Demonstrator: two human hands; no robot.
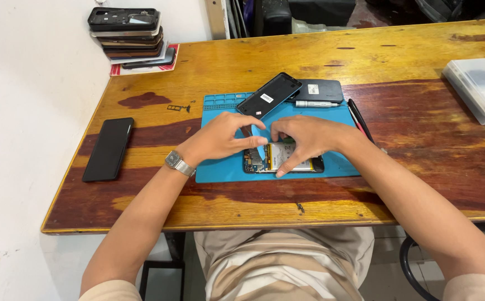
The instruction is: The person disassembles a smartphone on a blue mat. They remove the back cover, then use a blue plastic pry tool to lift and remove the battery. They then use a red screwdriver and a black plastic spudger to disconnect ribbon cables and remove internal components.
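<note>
Head view showed your left hand (223, 136) and right hand (303, 139) both bent over the opened phone (287, 159), which lay on the blue mat (220, 170) near the front edge of the wooden surface (409, 128). Your fingers were curled and pressed on the phone's inner parts, but I could not tell if either grip really pinched something. A black back cover (269, 95) lay tilted at the mat's far edge, and a dark phone (108, 147) lay well apart at the left.

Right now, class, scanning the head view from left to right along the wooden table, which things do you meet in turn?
Black phone lying flat → wristwatch → left hand → right hand, both over the opened phone on the blue mat → clear plastic box.
</note>
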